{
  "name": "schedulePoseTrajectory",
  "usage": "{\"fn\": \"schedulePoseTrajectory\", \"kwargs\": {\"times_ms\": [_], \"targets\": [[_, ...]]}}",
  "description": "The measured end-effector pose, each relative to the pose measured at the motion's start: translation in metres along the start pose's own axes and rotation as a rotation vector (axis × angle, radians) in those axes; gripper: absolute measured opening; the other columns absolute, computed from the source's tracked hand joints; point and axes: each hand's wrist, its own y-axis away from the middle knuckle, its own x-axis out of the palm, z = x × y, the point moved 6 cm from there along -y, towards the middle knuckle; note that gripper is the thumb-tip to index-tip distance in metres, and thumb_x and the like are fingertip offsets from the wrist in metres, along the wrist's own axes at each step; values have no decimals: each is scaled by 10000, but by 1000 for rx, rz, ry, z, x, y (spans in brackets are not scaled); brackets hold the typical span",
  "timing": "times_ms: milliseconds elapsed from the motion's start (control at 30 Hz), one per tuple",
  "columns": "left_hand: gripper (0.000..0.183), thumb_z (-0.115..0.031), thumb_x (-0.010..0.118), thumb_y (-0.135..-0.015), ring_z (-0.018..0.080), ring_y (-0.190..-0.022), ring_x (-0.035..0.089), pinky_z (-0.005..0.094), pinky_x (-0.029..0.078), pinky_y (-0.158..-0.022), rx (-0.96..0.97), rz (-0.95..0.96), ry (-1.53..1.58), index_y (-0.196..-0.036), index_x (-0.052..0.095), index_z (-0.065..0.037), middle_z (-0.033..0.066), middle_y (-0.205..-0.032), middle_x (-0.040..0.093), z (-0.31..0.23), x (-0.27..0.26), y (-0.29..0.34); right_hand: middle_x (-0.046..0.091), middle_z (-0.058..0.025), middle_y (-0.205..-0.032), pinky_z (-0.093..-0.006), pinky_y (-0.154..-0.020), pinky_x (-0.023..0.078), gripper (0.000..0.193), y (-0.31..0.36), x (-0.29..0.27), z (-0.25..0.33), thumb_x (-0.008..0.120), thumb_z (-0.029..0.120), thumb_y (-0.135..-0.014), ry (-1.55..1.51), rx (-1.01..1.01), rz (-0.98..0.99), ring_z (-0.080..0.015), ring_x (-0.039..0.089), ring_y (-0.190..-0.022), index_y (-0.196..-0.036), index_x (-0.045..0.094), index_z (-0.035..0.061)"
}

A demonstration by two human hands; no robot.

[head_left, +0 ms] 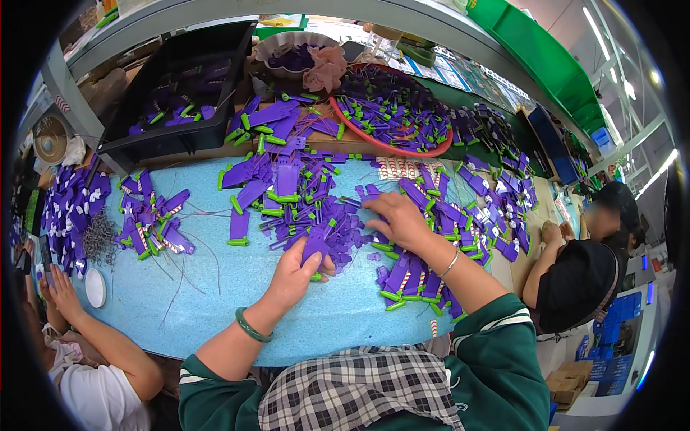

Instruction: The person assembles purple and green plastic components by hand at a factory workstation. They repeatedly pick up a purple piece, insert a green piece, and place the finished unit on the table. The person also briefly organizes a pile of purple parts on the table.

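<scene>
My left hand (287, 279) is closed around a purple plastic piece (314, 246), which stands up between the thumb and fingers. A bit of green shows below that hand's fingers. Over the right edge of the central heap, my right hand (402, 221) has its thumb and fingers apart, the fingertips beside small purple parts. The heap of purple and green plastic pieces (287, 172) spreads ahead of both hands. Under my right forearm lies a row of purple pieces with green ends and red-and-white striped strips (413, 276).
A black bin (115, 154) and a red-rimmed round tray (431, 152) hold more pieces at the back. Thin wires trail from a small pile (154, 219) on the blue table (215, 316). Another person's hand (65, 294) is at the left; a person in black (575, 280) sits right.
</scene>
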Motion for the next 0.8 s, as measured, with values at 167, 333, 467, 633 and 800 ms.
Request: {"fn": "schedulePoseTrajectory", "kwargs": {"times_ms": [167, 333, 467, 633, 800], "targets": [[179, -137, 456, -974, 149, -807, 633, 289, 516, -696, 18, -16, 1, -1090, 516, -14, 65, -894, 640, 3, -6, -1, 629, -97, -954, -402, -802, 464, 344, -23, 8, 7, 692, 90, -730, 310, 53, 136, -297, 580, -889, -1065, 632, 43], [175, -151, 466, -976, 156, -812, 626, 297, 521, -706, 18, -9, 6, -1074, 514, -15, 73, -890, 633, -1, -2, 0, 634, -90, -977, -414, -796, 458, 405, -32, 20, 2, 620, 14, -737, -41, 82, 11, -270, 591, -965, -1139, 608, 65], [169, -151, 466, -979, 155, -819, 620, 302, 523, -716, 45, -11, -8, -1061, 519, -13, 76, -892, 630, 0, -5, 0, 634, -102, -971, -433, -818, 459, 427, -41, 14, -1, 618, 4, -734, 221, 146, 82, -299, 587, -975, -1156, 597, 57], [163, -135, 458, -980, 158, -820, 618, 302, 518, -711, 30, -24, -16, -1057, 520, -5, 77, -886, 628, -3, -3, 1, 622, -96, -912, -423, -773, 461, 441, -51, 18, -2, 641, -11, -708, -105, 71, -76, -290, 587, -882, -1140, 603, 68], [146, -114, 455, -971, 145, -786, 621, 291, 512, -694, 89, -51, 9, -1045, 517, -4, 71, -878, 625, -4, -11, 0, 631, -69, -961, -386, -864, 422, 438, -52, 18, -6, 642, 45, -736, 323, 34, 3, -239, 597, -940, -1165, 606, 126]]}}
